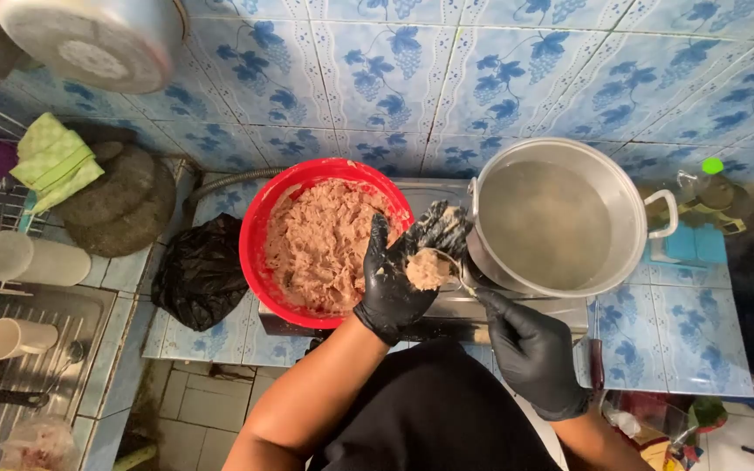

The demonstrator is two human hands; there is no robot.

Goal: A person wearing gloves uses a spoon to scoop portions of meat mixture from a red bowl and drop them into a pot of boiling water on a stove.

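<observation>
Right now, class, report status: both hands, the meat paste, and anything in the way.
Left hand cupping a lump of meat paste. Right hand on the spoon scooping at it. Red bowl of paste left, steel pot of water right. Nothing between.

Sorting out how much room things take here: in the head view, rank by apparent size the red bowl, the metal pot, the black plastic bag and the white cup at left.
1. Red bowl and metal pot: about alike, too close to rank.
2. Black plastic bag.
3. White cup, clearly smallest.

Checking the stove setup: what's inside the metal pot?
The metal pot holds cloudy liquid nearly to the rim. Nothing shows floating; the bottom is hidden by the murky liquid.
</observation>
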